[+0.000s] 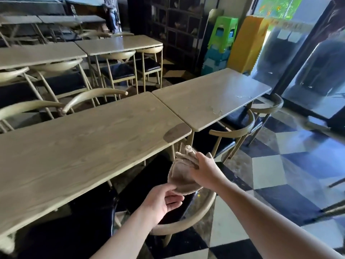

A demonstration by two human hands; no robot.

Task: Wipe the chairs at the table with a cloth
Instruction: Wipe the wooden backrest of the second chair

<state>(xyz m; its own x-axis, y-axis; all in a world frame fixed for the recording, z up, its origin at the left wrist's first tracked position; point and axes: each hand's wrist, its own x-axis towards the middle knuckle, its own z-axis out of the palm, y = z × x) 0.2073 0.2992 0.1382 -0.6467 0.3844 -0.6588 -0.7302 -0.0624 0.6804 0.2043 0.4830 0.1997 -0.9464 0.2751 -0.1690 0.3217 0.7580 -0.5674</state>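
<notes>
Beige cloth (183, 172) hangs bunched between both hands just off the near table's (78, 146) corner. At its upper side the right hand (204, 171) has its fingers closed over the gathered folds; at seven o'clock from there, the left hand (162, 202) pinches the lower edge with thumb and loosely curled fingers. Directly beneath, a wooden chair (186, 221) with a curved backrest is tucked under the table. At one o'clock, a second chair (235, 129) sits at the adjoining table (211, 98).

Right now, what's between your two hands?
Only the cloth. In the head view, the right hand grips its upper bunched part and the left hand pinches its lower edge, above the chair tucked at the table.
</notes>
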